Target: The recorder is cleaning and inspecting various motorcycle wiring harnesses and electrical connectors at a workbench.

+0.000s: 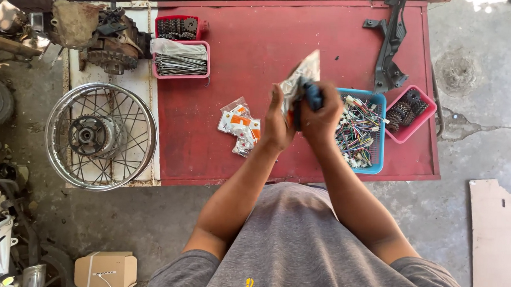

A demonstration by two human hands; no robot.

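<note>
Both my hands, left (278,122) and right (322,115), close on a clear packet (299,81) above the red table (249,54), right also gripping a blue tool (314,97) (light, crinkly, probably slippery; pinch its edges).

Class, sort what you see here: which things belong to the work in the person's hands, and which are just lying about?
In hand:
left hand
right hand
clear plastic packet
dark blue part

Lying about:
small packets on the red table
blue basket of wires
spoked wheel
pink tray of spokes
pink tray of sprockets
</note>
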